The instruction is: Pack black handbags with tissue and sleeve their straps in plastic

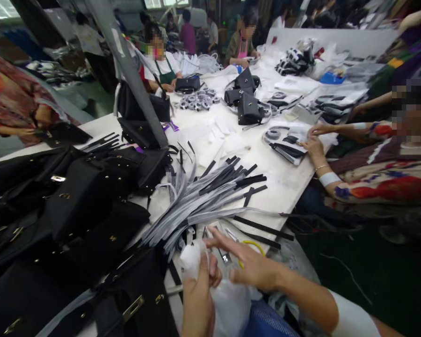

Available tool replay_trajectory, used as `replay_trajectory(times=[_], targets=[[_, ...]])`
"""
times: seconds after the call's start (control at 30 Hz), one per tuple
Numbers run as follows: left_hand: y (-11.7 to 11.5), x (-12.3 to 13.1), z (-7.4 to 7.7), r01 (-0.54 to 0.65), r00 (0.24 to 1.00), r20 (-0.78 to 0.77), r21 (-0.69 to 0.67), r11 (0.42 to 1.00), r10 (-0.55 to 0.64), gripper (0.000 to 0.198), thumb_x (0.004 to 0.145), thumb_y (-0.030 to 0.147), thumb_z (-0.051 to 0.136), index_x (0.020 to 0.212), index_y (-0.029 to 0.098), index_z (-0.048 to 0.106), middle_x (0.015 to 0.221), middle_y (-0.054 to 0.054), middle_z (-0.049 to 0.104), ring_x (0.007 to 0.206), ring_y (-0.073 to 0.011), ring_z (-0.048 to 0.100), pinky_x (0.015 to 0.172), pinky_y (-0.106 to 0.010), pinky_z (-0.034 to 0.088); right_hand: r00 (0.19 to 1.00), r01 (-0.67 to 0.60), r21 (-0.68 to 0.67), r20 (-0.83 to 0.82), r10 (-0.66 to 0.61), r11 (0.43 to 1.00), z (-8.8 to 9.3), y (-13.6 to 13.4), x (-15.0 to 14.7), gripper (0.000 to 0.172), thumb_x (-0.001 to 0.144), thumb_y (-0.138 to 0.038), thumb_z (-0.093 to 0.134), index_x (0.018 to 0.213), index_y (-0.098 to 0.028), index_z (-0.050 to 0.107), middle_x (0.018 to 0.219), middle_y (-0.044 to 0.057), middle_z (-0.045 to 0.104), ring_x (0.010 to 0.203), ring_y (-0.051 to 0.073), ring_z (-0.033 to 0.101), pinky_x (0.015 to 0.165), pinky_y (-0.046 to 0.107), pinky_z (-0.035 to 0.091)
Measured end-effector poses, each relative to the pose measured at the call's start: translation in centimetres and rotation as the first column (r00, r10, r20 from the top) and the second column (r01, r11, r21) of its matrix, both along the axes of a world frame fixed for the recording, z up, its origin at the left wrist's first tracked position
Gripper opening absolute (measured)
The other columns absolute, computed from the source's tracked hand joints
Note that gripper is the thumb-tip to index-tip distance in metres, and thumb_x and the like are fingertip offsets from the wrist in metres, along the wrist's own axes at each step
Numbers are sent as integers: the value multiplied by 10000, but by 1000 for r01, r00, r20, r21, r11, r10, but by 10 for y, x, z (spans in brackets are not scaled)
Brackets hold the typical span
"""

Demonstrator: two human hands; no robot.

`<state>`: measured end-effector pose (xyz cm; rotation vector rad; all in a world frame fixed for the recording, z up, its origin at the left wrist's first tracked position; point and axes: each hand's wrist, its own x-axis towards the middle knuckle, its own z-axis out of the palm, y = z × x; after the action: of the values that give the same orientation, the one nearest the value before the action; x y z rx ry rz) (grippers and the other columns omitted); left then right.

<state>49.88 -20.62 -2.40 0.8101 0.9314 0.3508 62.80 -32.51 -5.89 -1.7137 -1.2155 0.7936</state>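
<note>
Low in the head view, my left hand (204, 280) is closed around a bunched piece of thin white wrapping material (192, 256), whether plastic or tissue I cannot tell. To its right, my right hand (250, 262) has its fingers stretched out and apart. Its fingertips reach close to the top of the white material; contact is unclear. More of the white wrapping (231, 304) hangs below, over my lap. A yellow loop (255, 244), perhaps a scissors handle, lies partly hidden behind my right hand. Just beyond my hands is a heap of plastic-wrapped dark straps (196, 201).
Black bags (80, 196) with metal fittings pile up on the left. A slanted grey post (129, 75) rises from the white table (280, 182). More black bags (249, 107) and coiled straps (198, 99) lie farther back. A co-worker's hands (315, 140) handle items at right.
</note>
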Motion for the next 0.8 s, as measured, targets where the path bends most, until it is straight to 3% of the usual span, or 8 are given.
replay_trajectory(times=[0.07, 0.13, 0.27, 0.37, 0.47, 0.6, 0.7, 0.8], targets=[[-17, 16, 13, -18, 995, -93, 57, 998, 23, 472, 749, 586, 769, 882, 147, 659, 638, 0, 532, 568, -116, 494, 491, -207, 389, 950, -24, 75, -308, 46, 997, 24, 0, -16, 1215, 727, -653, 766, 1594, -252, 16, 1492, 126, 478, 1286, 291, 537, 1074, 412, 429], [-27, 32, 26, -27, 995, -93, 83, 996, 35, 403, 774, 531, 770, 858, 156, 650, 655, -6, 542, 607, -133, 530, 518, -214, 424, 902, 49, 74, -431, -13, 996, 32, -3, -20, 1310, 574, -608, 882, 1583, -259, 123, 1440, 114, 516, 1205, 288, 579, 1054, 401, 437], [-24, 67, 45, -75, 969, 238, 50, 996, 61, 189, 820, 214, 720, 981, 179, 628, 626, 60, 423, 500, -58, 363, 468, -155, 356, 900, -65, -136, -435, -1, 989, 16, -28, -8, 644, 645, -539, 836, 1145, -182, 648, 937, 6, 685, 830, 192, 639, 746, 263, 526], [-7, 88, 40, -141, 909, 397, 7, 990, 127, 262, 772, 34, 652, 995, 163, 606, 652, 70, 396, 487, -41, 308, 458, -134, 329, 942, -144, -332, -334, 27, 932, 0, -57, 15, 264, 725, -378, 756, 853, -162, 674, 683, -51, 605, 614, 118, 568, 532, 177, 433], [15, 96, 9, -236, 884, 400, -60, 970, 240, 247, 808, -23, 582, 978, 157, 584, 660, 74, 389, 481, -35, 333, 480, -129, 355, 981, -67, -380, -196, -10, 922, -12, -81, 49, 165, 725, -258, 688, 855, -158, 667, 722, -31, 629, 649, 132, 585, 538, 181, 412], [32, 98, -53, -300, 901, 280, -150, 942, 332, 261, 859, -83, 464, 938, 153, 544, 639, 85, 387, 458, -23, 357, 500, -121, 382, 998, 47, -422, 57, -25, 905, -37, -95, 91, 190, 706, -230, 676, 892, -190, 682, 785, 12, 699, 722, 202, 641, 604, 240, 437], [39, 99, -93, -338, 905, 212, -162, 927, 368, 286, 880, -107, 403, 895, 156, 514, 608, 95, 380, 441, -16, 354, 503, -102, 388, 962, 171, -446, 270, -50, 878, -65, -101, 106, 193, 706, -233, 696, 898, -207, 691, 815, 52, 725, 766, 257, 658, 667, 299, 465], [49, 99, -116, -376, 903, 160, -155, 914, 399, 249, 910, -76, 423, 858, 154, 502, 602, 99, 392, 429, -24, 354, 474, -112, 396, 888, 301, -416, 450, -93, 858, -90, -108, 108, 202, 769, -184, 662, 971, -178, 676, 949, 107, 721, 893, 285, 651, 810, 367, 480]])
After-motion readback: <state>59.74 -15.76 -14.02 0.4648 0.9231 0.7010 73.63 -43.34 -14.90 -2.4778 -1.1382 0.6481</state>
